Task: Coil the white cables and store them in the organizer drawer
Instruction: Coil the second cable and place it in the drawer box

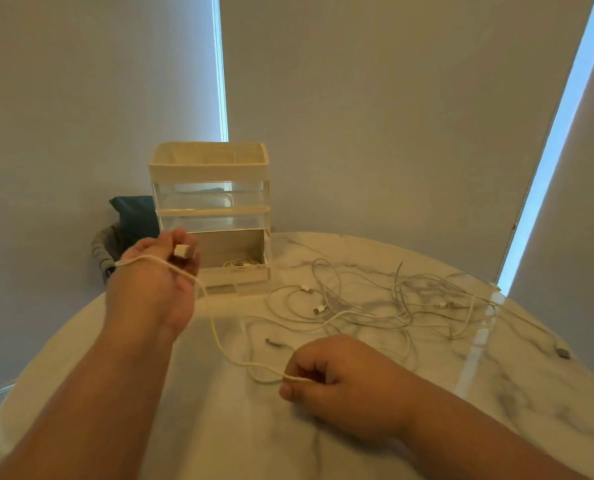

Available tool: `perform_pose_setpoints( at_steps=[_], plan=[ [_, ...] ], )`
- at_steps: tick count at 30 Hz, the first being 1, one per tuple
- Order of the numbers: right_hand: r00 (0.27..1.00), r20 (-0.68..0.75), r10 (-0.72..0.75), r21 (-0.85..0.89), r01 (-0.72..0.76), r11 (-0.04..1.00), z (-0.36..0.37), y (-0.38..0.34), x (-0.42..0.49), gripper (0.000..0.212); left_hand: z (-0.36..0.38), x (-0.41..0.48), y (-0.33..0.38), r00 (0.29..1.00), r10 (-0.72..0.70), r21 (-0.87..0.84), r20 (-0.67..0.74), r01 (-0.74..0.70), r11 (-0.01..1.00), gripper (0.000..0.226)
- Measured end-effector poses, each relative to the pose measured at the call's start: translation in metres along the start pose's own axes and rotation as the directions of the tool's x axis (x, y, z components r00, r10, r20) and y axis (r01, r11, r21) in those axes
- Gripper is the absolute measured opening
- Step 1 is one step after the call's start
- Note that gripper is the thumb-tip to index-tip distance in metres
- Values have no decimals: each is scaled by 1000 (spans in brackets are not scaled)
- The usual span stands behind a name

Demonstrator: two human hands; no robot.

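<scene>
My right hand (337, 382) pinches a white cable (219, 344) low over the table (219, 427). My left hand (157, 282), higher up, holds its plug (183, 251), with the cable looped round that hand. More cables (392, 299) lie tangled behind. The organizer (212, 168) has its bottom drawer (235, 277) open, with one coiled cable (240, 264) inside.

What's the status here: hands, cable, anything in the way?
Left hand grips white cable at its plug, cord draped over the hand. Right hand pinches it further along. Organizer drawer open, one coil inside. Tangled cables beside, drawer unblocked.

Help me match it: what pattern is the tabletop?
Tabletop: white marble with grey veins; head view.
</scene>
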State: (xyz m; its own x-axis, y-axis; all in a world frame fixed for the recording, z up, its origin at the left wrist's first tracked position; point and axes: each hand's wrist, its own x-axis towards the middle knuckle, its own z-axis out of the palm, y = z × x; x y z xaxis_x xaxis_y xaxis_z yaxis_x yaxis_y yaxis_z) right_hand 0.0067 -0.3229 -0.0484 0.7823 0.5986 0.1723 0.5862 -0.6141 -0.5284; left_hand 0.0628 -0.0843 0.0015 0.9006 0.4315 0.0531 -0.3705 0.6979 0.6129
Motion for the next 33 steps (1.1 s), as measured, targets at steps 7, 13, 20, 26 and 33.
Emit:
perform_pose_setpoints(
  at_steps=[7, 13, 20, 26, 33],
  plan=[
    [970, -116, 214, -63, -222, 973, -23, 18, -9, 58, -31, 19, 5, 964, -113, 62, -241, 131, 989, 33],
    [829, -496, 259, 316, -105, 943, -37, 18, -9, 46, 0, -25, -20, 883, -171, 797, 438, -293, 529, 14],
    [831, -550, 79, 460, 223, 860, -11, 4, -6, 19, 11, -70, -84, 565, -517, 765, 644, -472, 437, 29],
    [782, -620, -70, 130, 190, 973, -5, 8, -2, 26, 15, -68, -90, 591, -342, 662, 731, -488, 569, 12],
    [857, -506, 101, 422, 144, 895, -8, 22, 2, 29, 11, -59, -70, 511, -595, 753, 621, -600, 270, 12]
  ],
)
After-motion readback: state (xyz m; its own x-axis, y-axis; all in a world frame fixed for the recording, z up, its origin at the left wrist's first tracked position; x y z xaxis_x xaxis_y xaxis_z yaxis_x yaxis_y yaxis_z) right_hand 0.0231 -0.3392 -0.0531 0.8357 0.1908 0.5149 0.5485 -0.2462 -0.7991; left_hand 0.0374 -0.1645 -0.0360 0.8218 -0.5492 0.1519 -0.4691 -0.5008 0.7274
